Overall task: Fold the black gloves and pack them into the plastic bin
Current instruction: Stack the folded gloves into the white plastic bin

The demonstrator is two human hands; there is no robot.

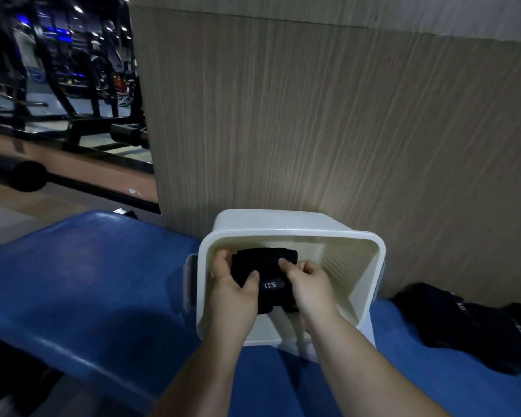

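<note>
Gloves of black fabric, folded into one compact bundle (263,267), are held inside the mouth of a white plastic bin (345,266). A strap (270,285) across the near part of the bundle is printed in white with "5.11", seen upside down from the wearer's side. The bundle is gripped from both sides. The left hand (233,285) is wrapped round its left edge, with the thumb laid on top just beside the printed strap and the fingers curled over the far-left corner. The right hand (307,281) is clenched on its right edge, with fingertips pressed onto the top of the fabric. Whether the bundle is touching the bin's floor cannot be told. The bin is set on a blue padded counter (88,281), its far side close against a wood-grain panel (343,115). More black gloves (463,326) are left loose on the counter to the right of the bin, well apart from both hands; small white lettering is seen on them but is too blurred to be read. Dark gym machines (57,70) are seen beyond the counter at upper left.
</note>
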